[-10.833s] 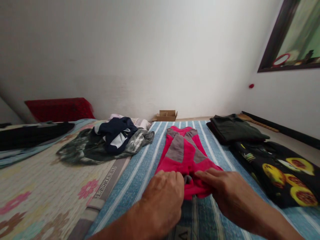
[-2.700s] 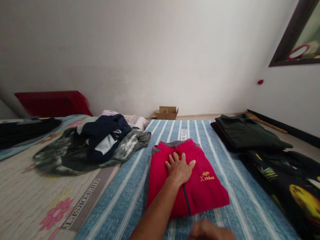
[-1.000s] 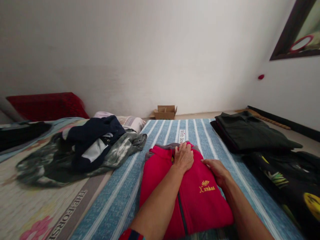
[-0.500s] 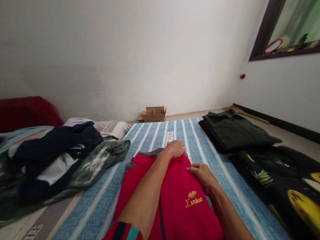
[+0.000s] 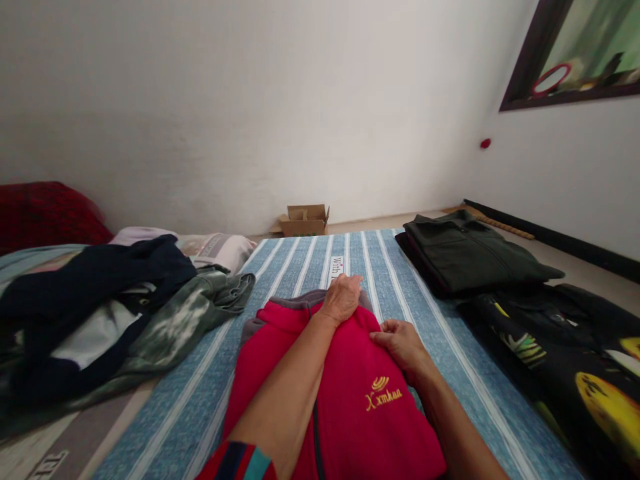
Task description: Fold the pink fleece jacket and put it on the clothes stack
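Note:
A folded red zip-up jacket [image 5: 350, 407] lies front up before me, its grey collar lining showing at the far end and yellow lettering on the chest. My left hand [image 5: 343, 299] reaches across to the collar, fingers bent down over its edge, their tips mostly hidden. At the right shoulder edge, my right hand [image 5: 400, 343] pinches the red fabric between thumb and fingers. Under the jacket spreads a blue and white striped sheet [image 5: 295, 270].
Loose clothes, among them a navy garment [image 5: 110, 273] and a grey-green one [image 5: 185, 330], are heaped at left. A folded dark green jacket [image 5: 480, 253] and a black patterned garment [image 5: 560, 353] lie at right. Beyond the sheet stands a cardboard box [image 5: 304, 223].
The view has shifted slightly. My left hand has moved a little along the collar and its fingers are bent further over the edge; my right hand keeps its pinch on the shoulder.

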`<act>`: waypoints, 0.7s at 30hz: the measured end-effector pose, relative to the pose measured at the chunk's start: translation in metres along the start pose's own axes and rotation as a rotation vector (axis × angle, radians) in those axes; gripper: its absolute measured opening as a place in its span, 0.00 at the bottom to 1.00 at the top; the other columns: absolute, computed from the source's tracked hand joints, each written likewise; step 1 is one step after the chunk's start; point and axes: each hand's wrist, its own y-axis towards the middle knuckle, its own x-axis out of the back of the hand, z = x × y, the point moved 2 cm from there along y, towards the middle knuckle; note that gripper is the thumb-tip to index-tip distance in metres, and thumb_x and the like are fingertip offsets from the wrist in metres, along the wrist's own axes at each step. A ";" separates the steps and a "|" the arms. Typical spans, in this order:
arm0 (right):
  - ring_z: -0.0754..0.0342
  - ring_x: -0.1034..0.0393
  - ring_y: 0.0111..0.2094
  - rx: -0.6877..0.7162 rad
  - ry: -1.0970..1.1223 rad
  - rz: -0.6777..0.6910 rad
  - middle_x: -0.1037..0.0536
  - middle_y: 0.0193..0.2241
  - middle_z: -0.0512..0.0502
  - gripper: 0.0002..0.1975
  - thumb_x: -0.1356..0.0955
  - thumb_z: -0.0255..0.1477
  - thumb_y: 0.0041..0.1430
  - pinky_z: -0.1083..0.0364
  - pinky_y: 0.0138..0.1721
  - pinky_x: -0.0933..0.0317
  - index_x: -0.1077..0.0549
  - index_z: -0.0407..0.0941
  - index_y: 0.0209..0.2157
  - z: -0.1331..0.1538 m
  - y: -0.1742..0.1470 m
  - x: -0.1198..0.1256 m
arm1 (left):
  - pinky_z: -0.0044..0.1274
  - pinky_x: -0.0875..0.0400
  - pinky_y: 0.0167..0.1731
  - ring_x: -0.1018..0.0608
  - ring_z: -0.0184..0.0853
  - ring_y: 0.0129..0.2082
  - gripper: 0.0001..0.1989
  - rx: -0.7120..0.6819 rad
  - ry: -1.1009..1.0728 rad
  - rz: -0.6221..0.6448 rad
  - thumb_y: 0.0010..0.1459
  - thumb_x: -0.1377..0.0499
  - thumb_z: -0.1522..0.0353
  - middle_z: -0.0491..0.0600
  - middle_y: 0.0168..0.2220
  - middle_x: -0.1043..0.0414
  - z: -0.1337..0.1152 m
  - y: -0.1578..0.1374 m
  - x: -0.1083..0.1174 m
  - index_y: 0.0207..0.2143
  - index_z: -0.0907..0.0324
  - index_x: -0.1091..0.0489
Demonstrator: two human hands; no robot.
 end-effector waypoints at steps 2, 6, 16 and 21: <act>0.62 0.45 0.13 0.002 -0.042 -0.002 0.36 0.11 0.57 0.10 0.31 0.29 0.36 0.61 0.15 0.54 0.38 0.45 0.18 -0.001 0.000 0.002 | 0.29 0.35 0.43 0.28 0.40 0.41 0.13 0.008 0.034 0.010 0.60 0.52 0.71 0.54 0.37 0.27 -0.003 -0.002 -0.002 0.42 0.61 0.30; 0.61 0.42 0.14 0.004 -0.057 0.005 0.34 0.12 0.56 0.10 0.30 0.30 0.37 0.61 0.15 0.52 0.37 0.44 0.19 -0.003 -0.001 0.006 | 0.30 0.35 0.42 0.28 0.41 0.41 0.13 0.038 0.055 0.039 0.60 0.53 0.70 0.56 0.35 0.27 -0.008 -0.003 -0.003 0.36 0.62 0.29; 0.59 0.37 0.14 -0.070 0.053 0.106 0.30 0.13 0.53 0.12 0.28 0.31 0.38 0.60 0.16 0.45 0.36 0.44 0.20 -0.007 -0.007 0.009 | 0.36 0.41 0.51 0.33 0.43 0.51 0.15 -0.009 0.047 0.123 0.61 0.53 0.65 0.57 0.45 0.30 -0.051 -0.045 0.067 0.39 0.63 0.30; 0.57 0.35 0.14 -0.078 0.064 0.124 0.29 0.13 0.53 0.11 0.28 0.30 0.39 0.59 0.16 0.42 0.35 0.44 0.19 -0.007 -0.010 0.009 | 0.43 0.56 0.58 0.52 0.48 0.63 0.32 0.083 -0.167 0.336 0.59 0.55 0.52 0.61 0.62 0.51 -0.068 -0.114 0.071 0.58 0.65 0.44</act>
